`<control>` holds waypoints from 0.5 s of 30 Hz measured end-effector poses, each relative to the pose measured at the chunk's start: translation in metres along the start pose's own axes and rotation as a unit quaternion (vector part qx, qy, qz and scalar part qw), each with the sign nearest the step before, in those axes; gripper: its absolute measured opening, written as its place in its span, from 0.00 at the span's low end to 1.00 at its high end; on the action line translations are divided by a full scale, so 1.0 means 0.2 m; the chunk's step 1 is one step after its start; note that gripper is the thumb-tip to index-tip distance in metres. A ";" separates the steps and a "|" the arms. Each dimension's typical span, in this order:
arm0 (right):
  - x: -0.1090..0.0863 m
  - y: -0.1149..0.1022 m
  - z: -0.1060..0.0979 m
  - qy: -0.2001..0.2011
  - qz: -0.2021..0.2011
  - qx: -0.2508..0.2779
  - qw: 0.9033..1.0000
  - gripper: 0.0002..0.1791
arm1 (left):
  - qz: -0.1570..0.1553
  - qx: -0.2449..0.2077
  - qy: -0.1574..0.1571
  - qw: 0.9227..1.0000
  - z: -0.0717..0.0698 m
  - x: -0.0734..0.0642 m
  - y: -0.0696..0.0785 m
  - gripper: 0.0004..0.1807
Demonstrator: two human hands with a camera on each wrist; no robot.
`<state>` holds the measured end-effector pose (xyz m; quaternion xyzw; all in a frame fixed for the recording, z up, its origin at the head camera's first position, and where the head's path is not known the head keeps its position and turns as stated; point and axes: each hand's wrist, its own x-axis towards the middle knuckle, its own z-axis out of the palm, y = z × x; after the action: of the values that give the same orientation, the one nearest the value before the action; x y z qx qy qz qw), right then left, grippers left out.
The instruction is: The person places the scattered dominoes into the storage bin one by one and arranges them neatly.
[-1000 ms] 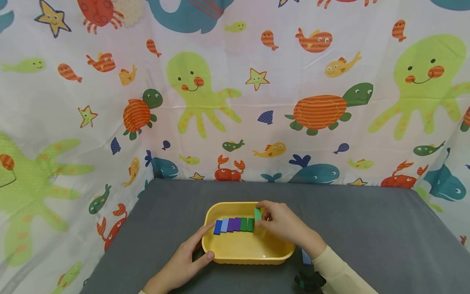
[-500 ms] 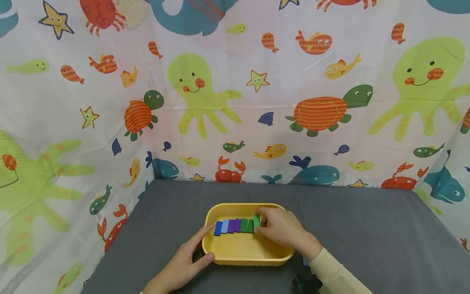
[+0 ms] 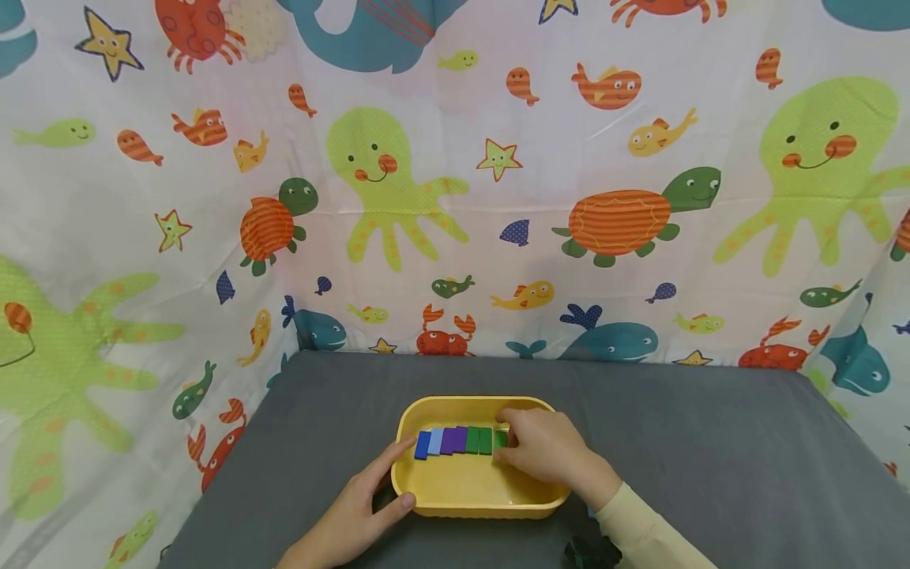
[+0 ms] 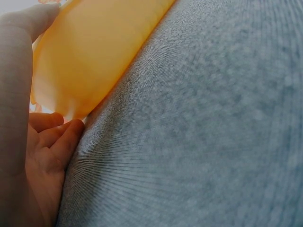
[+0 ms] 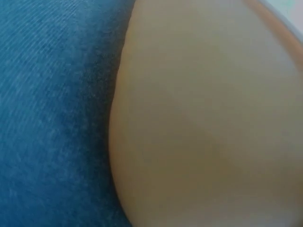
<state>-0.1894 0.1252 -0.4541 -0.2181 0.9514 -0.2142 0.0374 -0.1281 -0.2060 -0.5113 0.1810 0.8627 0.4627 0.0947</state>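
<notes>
A yellow plastic tray (image 3: 490, 511) holds a row of small flat tiles: a blue tile (image 3: 423, 445), a light blue tile (image 3: 435, 441), purple tiles (image 3: 453, 440) and dark green tiles (image 3: 479, 440). At the row's right end, my right hand (image 3: 547, 446) pinches a lighter green tile (image 3: 501, 438) between thumb and fingers, partly hiding it. My left hand (image 3: 359, 502) rests against the tray's left end, fingers along its side and thumb at the front corner. The left wrist view shows its fingers (image 4: 57, 135) touching the tray wall (image 4: 94, 52). In the right wrist view a pale blurred surface blocks the work.
The tray stands on a grey cloth-covered table (image 3: 341, 395). A dark object (image 3: 592, 552) lies beside the right sleeve (image 3: 650, 529), and a bit of blue tile (image 3: 591, 512) shows under that wrist. A sea-animal curtain (image 3: 455, 237) hangs behind and at both sides.
My right hand has lowered the lighter green tile from above the tray's back part to the right end of the row. My left hand has stayed at the tray.
</notes>
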 end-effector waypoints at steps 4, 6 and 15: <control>0.00 0.00 0.01 -0.002 -0.002 -0.014 1.000 0.29 | 0.002 0.000 -0.002 1.000 0.00 0.00 0.00 0.38; 0.00 0.01 0.02 -0.001 -0.004 -0.014 1.000 0.29 | 0.002 0.001 -0.002 1.000 0.00 0.00 0.01 0.38; 0.01 0.02 0.02 -0.001 -0.021 0.006 1.000 0.28 | -0.008 -0.007 -0.010 1.000 -0.01 0.01 -0.01 0.38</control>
<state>-0.1924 0.1263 -0.4599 -0.2377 0.9453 -0.2203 0.0353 -0.1303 -0.2068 -0.5117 0.1775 0.8598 0.4664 0.1084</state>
